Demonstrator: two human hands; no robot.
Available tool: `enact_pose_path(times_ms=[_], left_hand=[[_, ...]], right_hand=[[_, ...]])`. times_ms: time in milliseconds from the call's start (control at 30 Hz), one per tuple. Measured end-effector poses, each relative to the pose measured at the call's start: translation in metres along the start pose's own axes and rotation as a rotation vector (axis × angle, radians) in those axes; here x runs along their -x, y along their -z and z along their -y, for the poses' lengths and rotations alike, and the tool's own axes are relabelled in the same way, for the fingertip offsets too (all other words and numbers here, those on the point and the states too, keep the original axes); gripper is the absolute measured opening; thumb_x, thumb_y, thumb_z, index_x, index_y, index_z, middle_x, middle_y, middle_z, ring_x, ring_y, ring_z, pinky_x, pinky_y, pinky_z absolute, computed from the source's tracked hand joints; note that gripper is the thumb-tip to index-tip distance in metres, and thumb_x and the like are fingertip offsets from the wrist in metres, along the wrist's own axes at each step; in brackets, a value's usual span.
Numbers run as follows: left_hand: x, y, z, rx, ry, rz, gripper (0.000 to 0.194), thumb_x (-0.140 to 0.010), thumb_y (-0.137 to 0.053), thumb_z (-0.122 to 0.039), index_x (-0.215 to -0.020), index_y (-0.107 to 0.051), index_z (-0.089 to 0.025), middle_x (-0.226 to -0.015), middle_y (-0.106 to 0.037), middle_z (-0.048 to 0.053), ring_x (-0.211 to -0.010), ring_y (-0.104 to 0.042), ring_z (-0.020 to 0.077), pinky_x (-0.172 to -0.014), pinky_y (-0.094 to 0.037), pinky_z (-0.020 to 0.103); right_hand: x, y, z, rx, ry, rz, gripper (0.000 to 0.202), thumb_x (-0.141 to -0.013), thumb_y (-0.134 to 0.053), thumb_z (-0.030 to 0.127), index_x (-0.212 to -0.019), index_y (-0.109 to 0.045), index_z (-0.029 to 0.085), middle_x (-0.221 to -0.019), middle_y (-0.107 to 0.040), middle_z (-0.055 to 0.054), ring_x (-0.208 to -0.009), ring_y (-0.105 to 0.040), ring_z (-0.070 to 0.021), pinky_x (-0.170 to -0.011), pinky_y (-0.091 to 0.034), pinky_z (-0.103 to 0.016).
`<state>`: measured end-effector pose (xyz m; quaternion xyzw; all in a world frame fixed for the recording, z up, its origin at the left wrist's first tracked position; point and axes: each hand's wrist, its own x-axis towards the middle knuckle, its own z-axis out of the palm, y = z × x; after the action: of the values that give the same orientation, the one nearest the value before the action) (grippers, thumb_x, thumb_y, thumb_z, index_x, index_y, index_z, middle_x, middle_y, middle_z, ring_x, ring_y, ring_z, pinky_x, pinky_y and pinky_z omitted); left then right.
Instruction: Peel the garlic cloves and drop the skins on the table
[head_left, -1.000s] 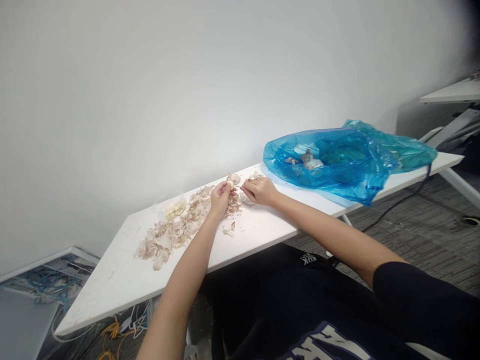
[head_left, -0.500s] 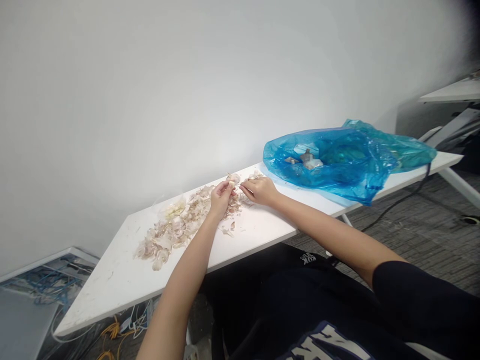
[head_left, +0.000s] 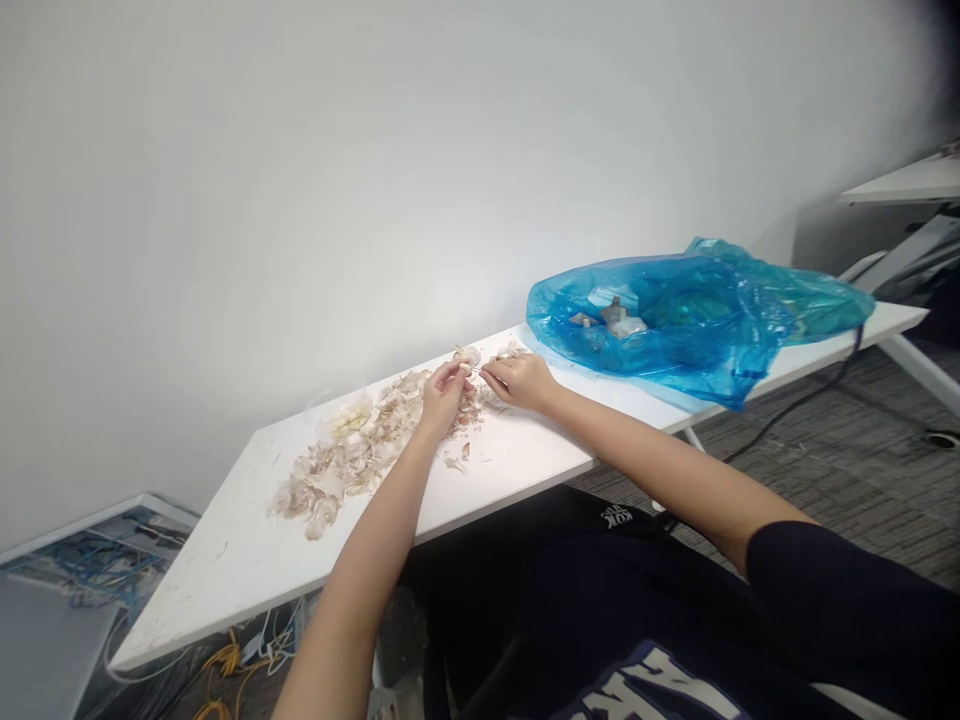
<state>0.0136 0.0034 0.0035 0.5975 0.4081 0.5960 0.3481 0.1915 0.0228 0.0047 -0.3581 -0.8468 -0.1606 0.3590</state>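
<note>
My left hand [head_left: 444, 396] is closed in a pinch on a pale garlic clove [head_left: 466, 370], over the right end of a heap of papery garlic skins [head_left: 345, 468]. Close to its right, my right hand [head_left: 520, 382] is closed, with a thin thing at its fingertips pointing at the clove; it is too small to make out. Whitish garlic pieces [head_left: 469, 354] lie just behind the hands. Peeled cloves [head_left: 351, 416] in what looks like clear plastic are at the back left of the heap.
The white table [head_left: 217, 560] runs along the wall. An open blue plastic bag [head_left: 675, 350] with some items inside lies at the right. A black cable [head_left: 814, 393] hangs over the front right edge. More cables [head_left: 225, 655] are below the table's left part.
Both hands stay almost in place; the fingertips have shifted only slightly around the clove.
</note>
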Motion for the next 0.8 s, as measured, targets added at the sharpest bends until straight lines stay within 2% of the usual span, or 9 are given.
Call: enact_pose_path(times_ms=[200,333,533,800], left_hand=[[-0.0001,0.0010,0.0020,-0.041,-0.027,-0.013,0.039,-0.073,-0.072,-0.047,-0.100,-0.069,-0.018,-0.104,-0.069,0.008,-0.064,-0.060,0.0087,-0.065,-0.053,0.025],[0.0013,0.0014,0.0010,-0.067,-0.065,-0.025,0.037,-0.073,-0.072,-0.045,-0.099,-0.071,-0.019,-0.108,-0.069,0.009,-0.073,-0.063,0.0120,-0.070,-0.055,0.027],[0.0027,0.0019,-0.0020,-0.093,-0.112,-0.022,0.033,-0.074,-0.072,-0.043,-0.097,-0.072,-0.020,-0.106,-0.069,0.008,-0.080,-0.064,0.0142,-0.073,-0.055,0.028],[0.0022,0.0013,0.0000,-0.119,-0.102,-0.012,0.033,-0.076,-0.069,-0.043,-0.099,-0.070,-0.019,-0.107,-0.068,0.009,-0.077,-0.064,0.0131,-0.070,-0.054,0.027]], right_hand=[[0.0000,0.0003,-0.0005,0.010,0.018,-0.006,0.041,-0.097,-0.036,0.035,-0.082,-0.070,0.016,-0.072,-0.069,-0.006,-0.062,-0.054,-0.0115,-0.060,-0.024,-0.025],[-0.0001,0.0005,-0.0009,0.007,0.036,-0.004,0.041,-0.097,-0.036,0.034,-0.079,-0.069,0.016,-0.071,-0.069,-0.006,-0.062,-0.054,-0.0117,-0.060,-0.024,-0.025],[-0.0005,-0.0007,-0.0007,0.018,0.038,0.013,0.040,-0.096,-0.037,0.032,-0.078,-0.068,0.016,-0.071,-0.069,-0.006,-0.062,-0.054,-0.0123,-0.059,-0.024,-0.026],[-0.0016,-0.0022,-0.0024,0.039,0.002,0.003,0.041,-0.097,-0.035,0.032,-0.079,-0.068,0.016,-0.070,-0.069,-0.006,-0.059,-0.053,-0.0124,-0.059,-0.022,-0.026]])
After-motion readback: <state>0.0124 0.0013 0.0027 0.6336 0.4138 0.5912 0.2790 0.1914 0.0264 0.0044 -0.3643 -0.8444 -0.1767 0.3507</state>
